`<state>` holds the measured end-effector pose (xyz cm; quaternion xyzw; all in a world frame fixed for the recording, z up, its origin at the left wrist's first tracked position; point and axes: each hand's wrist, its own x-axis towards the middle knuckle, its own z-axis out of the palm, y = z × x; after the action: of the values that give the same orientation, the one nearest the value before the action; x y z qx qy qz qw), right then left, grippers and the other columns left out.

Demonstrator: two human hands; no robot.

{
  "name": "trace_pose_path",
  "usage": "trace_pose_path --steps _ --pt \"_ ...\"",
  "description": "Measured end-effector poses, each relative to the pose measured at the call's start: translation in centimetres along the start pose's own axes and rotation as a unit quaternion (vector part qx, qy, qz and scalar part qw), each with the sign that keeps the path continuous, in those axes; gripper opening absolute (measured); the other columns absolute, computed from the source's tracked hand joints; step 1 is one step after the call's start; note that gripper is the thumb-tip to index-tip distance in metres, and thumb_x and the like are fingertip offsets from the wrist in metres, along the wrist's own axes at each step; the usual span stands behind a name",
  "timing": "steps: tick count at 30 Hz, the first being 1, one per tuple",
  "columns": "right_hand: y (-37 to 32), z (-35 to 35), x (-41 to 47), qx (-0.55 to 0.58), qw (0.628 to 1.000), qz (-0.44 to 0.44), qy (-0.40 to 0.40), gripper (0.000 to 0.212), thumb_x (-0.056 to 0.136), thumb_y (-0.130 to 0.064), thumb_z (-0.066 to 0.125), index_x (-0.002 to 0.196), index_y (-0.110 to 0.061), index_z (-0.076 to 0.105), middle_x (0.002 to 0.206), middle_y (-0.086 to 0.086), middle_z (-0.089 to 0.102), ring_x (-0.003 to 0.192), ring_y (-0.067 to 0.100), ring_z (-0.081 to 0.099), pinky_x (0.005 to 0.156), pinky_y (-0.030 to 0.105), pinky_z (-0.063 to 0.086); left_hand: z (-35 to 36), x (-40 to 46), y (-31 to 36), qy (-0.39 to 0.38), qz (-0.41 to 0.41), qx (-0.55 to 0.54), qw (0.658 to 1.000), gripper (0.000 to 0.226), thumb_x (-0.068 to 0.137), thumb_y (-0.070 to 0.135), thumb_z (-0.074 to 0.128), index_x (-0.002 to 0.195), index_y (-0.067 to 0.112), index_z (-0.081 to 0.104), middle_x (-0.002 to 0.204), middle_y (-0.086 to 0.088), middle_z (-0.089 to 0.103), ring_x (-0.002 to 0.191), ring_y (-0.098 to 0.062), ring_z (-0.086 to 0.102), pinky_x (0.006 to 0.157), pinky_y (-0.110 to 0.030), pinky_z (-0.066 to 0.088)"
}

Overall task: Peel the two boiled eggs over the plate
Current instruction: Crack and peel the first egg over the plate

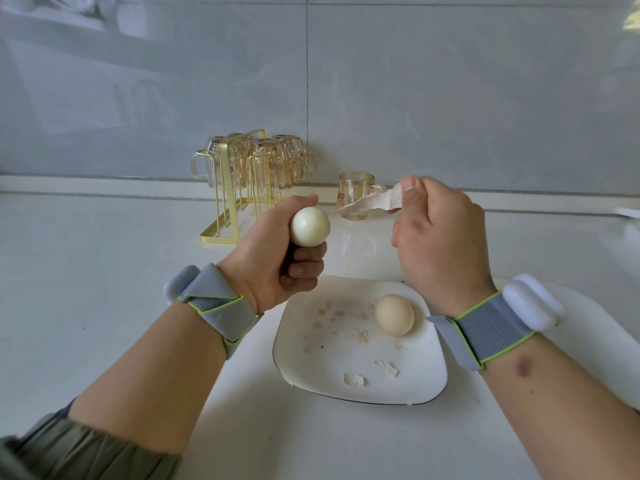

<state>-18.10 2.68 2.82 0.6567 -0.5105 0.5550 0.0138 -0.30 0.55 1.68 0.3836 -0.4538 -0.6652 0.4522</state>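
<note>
My left hand (277, 258) grips a boiled egg (309, 226) whose visible top is smooth, white and bare of shell. My right hand (440, 244) is raised to its right and pinches a long strip of peeled shell (369, 202) that stretches toward the egg. Both hands are above and behind a white square plate (308, 382) with a dark rim. A second egg (394, 315), still in its beige shell, lies on the plate's far right part. Several small shell bits (353, 379) are scattered over the plate.
A gold wire rack (242, 188) with several upturned glass cups stands at the back by the tiled wall. One amber glass cup (356, 192) stands upright to its right. The plate sits on a white board (588, 341) on the pale counter.
</note>
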Motion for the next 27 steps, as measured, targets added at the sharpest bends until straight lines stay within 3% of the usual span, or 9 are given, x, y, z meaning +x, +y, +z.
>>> trace_pose_path --steps 13,19,23,27 --pt "0.21 0.08 0.09 0.025 0.999 -0.009 0.039 0.036 0.105 -0.023 0.038 0.079 -0.009 0.058 0.057 -0.009 0.055 0.063 0.028 0.059 0.066 0.039 0.045 0.13 0.44 -0.35 0.068 0.014 0.062 0.996 0.035 0.091 0.044 0.054 0.073 0.014 0.048 0.052 -0.004 0.037 0.041 -0.018 0.032 0.039 -0.021 0.021" --pt "0.25 -0.04 0.14 0.051 0.997 -0.019 0.056 0.032 0.104 -0.019 0.037 0.082 -0.012 0.059 0.059 -0.017 0.052 0.061 0.020 0.056 0.064 0.033 0.042 -0.10 0.48 -0.34 0.099 0.020 0.047 0.994 0.035 0.095 0.044 0.048 0.082 0.012 0.049 0.054 -0.004 0.044 0.042 -0.017 0.035 0.039 -0.022 0.021" --pt "0.25 -0.02 0.00 0.066 0.996 -0.030 0.044 0.034 0.103 -0.018 0.040 0.076 -0.006 0.058 0.055 -0.009 0.051 0.060 0.024 0.050 0.059 0.035 0.038 -0.09 0.45 -0.32 0.112 0.035 0.033 0.993 0.032 0.097 0.043 0.046 0.091 0.012 0.052 0.060 -0.006 0.048 0.044 -0.018 0.037 0.041 -0.023 0.025" --pt "0.07 0.02 -0.31 0.116 0.993 -0.022 -0.009 0.039 0.102 -0.021 0.043 0.074 -0.001 0.062 0.056 0.019 0.057 0.058 0.036 0.053 0.056 0.044 0.043 0.11 0.35 -0.21 0.109 0.055 0.022 0.992 0.030 0.097 0.040 0.048 0.093 0.011 0.055 0.065 -0.009 0.052 0.046 -0.019 0.040 0.044 -0.025 0.027"
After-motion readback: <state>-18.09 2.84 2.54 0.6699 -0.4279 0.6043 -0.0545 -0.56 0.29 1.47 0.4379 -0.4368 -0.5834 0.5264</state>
